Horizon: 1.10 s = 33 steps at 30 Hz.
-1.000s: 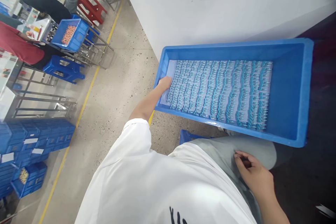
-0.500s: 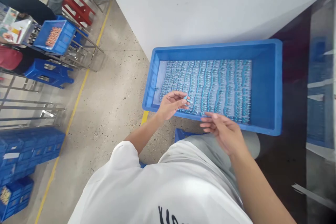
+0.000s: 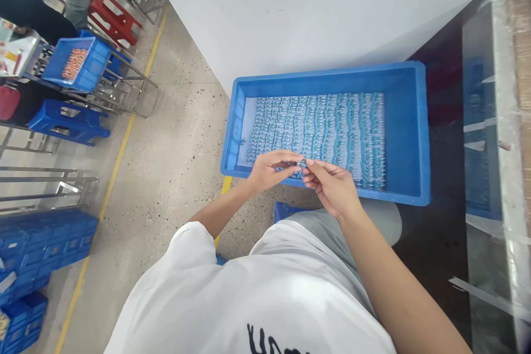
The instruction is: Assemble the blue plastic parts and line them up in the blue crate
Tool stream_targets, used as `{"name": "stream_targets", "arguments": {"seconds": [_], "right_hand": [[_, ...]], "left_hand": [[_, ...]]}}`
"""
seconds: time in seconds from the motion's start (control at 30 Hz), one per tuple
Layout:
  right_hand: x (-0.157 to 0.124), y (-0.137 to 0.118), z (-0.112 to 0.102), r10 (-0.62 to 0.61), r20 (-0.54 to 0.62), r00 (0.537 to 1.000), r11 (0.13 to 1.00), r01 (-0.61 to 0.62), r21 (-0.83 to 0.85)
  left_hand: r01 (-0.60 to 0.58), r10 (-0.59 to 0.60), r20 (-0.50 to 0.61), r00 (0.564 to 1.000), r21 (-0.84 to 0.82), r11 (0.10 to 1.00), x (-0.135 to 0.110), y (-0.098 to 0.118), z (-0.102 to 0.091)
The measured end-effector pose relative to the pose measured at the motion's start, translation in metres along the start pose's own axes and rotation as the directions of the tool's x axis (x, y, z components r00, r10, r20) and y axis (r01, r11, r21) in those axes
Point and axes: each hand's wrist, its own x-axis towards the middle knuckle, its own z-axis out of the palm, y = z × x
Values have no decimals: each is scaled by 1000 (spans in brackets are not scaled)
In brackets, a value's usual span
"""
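Observation:
A large blue plastic crate [image 3: 409, 133] lies in front of me, with many small light-blue pieces [image 3: 319, 121] in rows on a pale sheet inside. Over its near edge my left hand [image 3: 271, 170] holds one small light-blue piece [image 3: 302, 164] at the tips of thumb and forefinger. My right hand [image 3: 334, 185] meets it there, its thumb and forefinger pinched on the same piece. Fingers cover most of this piece, so its exact kind cannot be made out.
A white wall [image 3: 290, 11] stands behind the crate. At left are a yellow floor line [image 3: 124, 144], stacked blue crates [image 3: 45, 243], a red stool [image 3: 114, 16], a blue stool [image 3: 68, 119], and co-workers beside a crate of orange pieces [image 3: 74, 63].
My right hand has moved left and up to my left hand, and its fingers have closed on the small light-blue piece. The view has shifted slightly.

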Motion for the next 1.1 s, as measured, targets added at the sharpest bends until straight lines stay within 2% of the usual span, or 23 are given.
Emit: {"name": "stream_targets", "arguments": {"seconds": [0.17, 0.23, 0.3, 0.33, 0.4, 0.47, 0.57, 0.67, 0.77, 0.9, 1.1], "right_hand": [[25, 22, 15, -12, 28, 1000, 992, 15, -123], [32, 27, 17, -38, 50, 998, 980, 47, -193], [34, 31, 10, -73, 45, 996, 965, 82, -249], [34, 33, 3, -87, 31, 996, 958, 92, -273], [31, 39, -17, -99, -16, 995, 943, 88, -322], [27, 48, -40, -91, -77, 993, 931, 58, -360], [20, 63, -67, -67, -168, 983, 937, 4, -350], [16, 75, -78, -55, -211, 976, 948, -16, -319], [16, 81, -78, -32, -213, 976, 950, -36, -309], [19, 83, -76, -14, -205, 979, 951, -51, -306], [19, 83, -76, -5, -207, 978, 951, -59, -304]], "left_hand": [[74, -48, -111, 993, 237, 969, 1, -5, -24], [100, -53, -156, 986, 315, 944, 1, -13, -43], [211, -128, -222, 966, 401, 891, 0, -24, -67], [312, -209, -269, 940, 436, 844, -2, -31, -79], [535, -425, -324, 845, 500, 681, -6, -44, -100], [638, -541, -353, 763, 540, 549, -11, -57, -113], [695, -615, -381, 690, 586, 417, -16, -74, -117], [725, -670, -406, 622, 622, 296, -18, -90, -115], [733, -712, -417, 565, 650, 201, -18, -104, -114], [731, -738, -441, 511, 675, 103, -15, -116, -117], [731, -803, -426, 418, 682, 19, -10, -126, -112]]}}
